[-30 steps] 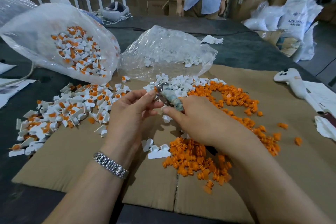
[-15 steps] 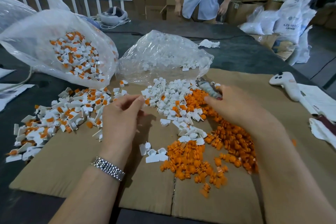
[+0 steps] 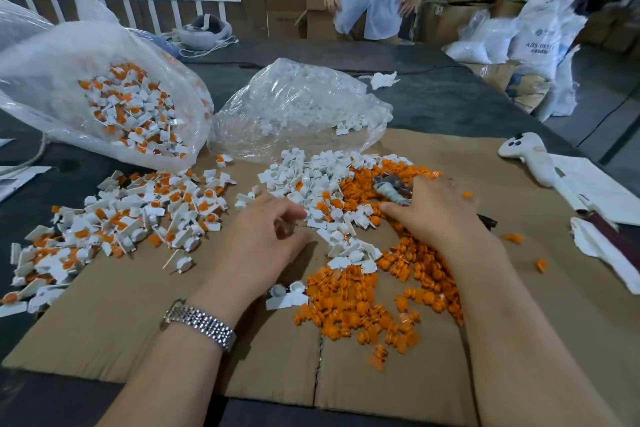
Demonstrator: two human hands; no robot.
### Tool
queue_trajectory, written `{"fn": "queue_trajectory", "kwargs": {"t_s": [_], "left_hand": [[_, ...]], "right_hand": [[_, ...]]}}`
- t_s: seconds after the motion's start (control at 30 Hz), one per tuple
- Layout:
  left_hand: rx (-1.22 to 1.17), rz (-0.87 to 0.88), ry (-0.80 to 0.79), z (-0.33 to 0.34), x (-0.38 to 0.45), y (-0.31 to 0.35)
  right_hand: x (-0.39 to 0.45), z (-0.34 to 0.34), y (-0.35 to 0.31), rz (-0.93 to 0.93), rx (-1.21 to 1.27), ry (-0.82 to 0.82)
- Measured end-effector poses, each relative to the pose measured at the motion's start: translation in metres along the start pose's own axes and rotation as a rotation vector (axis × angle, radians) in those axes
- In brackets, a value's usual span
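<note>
Person sorting small parts on a cardboard sheet (image 3: 104,322)
Right hand (image 3: 436,215) grips a cloth-wrapped tool (image 3: 389,188) over the orange pieces (image 3: 349,305); left hand (image 3: 263,239) curls beside the white pieces (image 3: 311,177), its grip unclear

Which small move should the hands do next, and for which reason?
Probably the left hand should pinch one piece from the white pieces: its curled fingers are at that pile's edge, and I cannot tell if they hold anything. The right hand grips the wrapped tool above the orange pieces.
</note>
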State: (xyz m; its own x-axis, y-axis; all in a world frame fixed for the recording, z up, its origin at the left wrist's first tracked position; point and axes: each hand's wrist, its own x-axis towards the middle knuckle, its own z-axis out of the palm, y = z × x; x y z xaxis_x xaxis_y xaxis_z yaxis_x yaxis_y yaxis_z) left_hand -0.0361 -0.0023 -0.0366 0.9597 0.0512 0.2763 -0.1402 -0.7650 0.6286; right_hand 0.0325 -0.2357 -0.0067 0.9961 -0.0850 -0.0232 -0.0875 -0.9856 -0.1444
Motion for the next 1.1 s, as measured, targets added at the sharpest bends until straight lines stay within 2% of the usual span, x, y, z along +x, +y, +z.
{"fn": "queue_trajectory", "kwargs": {"t_s": [0.1, 0.17, 0.3, 0.4, 0.5, 0.73, 0.9, 1.1], "left_hand": [[0.165, 0.023, -0.017, 0.004, 0.001, 0.001], [0.171, 0.034, -0.006, 0.004, 0.001, 0.001], [0.076, -0.024, 0.048, 0.002, 0.0, 0.0], [-0.12, -0.134, 0.076, 0.001, 0.001, 0.002], [-0.371, -0.189, 0.062, 0.0, 0.0, 0.003], [-1.084, -0.384, -0.139, -0.009, 0.003, 0.0], [-1.295, -0.435, -0.167, -0.008, 0.006, -0.002], [-1.406, -0.43, -0.197, -0.011, 0.005, 0.004]], "right_hand": [[-0.001, -0.001, 0.0, -0.003, 0.021, -0.004], [-0.001, -0.004, 0.0, -0.036, 0.054, 0.045], [-0.002, -0.01, 0.002, -0.267, 0.234, 0.134], [-0.005, -0.008, -0.001, -0.396, 0.136, 0.05], [-0.006, -0.004, -0.006, -0.442, 0.038, 0.049], [-0.005, 0.0, -0.011, -0.445, -0.005, 0.082], [-0.01, -0.007, -0.016, -0.434, 0.371, 0.133], [-0.024, -0.016, -0.024, -0.537, 0.777, 0.018]]}}
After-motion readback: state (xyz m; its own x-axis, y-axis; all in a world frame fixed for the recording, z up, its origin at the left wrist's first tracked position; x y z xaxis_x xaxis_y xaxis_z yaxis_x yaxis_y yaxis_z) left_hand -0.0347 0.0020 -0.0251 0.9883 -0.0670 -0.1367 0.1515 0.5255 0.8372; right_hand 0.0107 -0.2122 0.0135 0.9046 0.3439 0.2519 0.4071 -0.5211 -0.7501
